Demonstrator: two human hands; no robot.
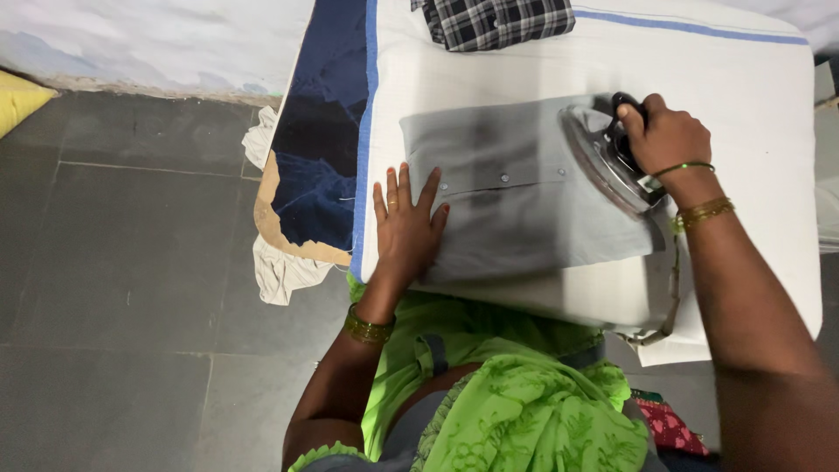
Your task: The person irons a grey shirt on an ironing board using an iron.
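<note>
A grey buttoned shirt [516,205] lies flat on a white padded ironing table [752,96]. My left hand [407,225] presses flat on the shirt's near left edge, fingers spread, a ring on one finger. My right hand [664,135] grips the black handle of a metal iron [599,157], which rests on the shirt's right part. Bangles circle both wrists.
A folded black-and-white checked garment [494,19] sits at the table's far edge. Dark blue cloth [323,140] and white rags [284,271] hang off the table's left side over a grey tiled floor [131,262]. A blue stripe [690,28] runs along the cover's far side.
</note>
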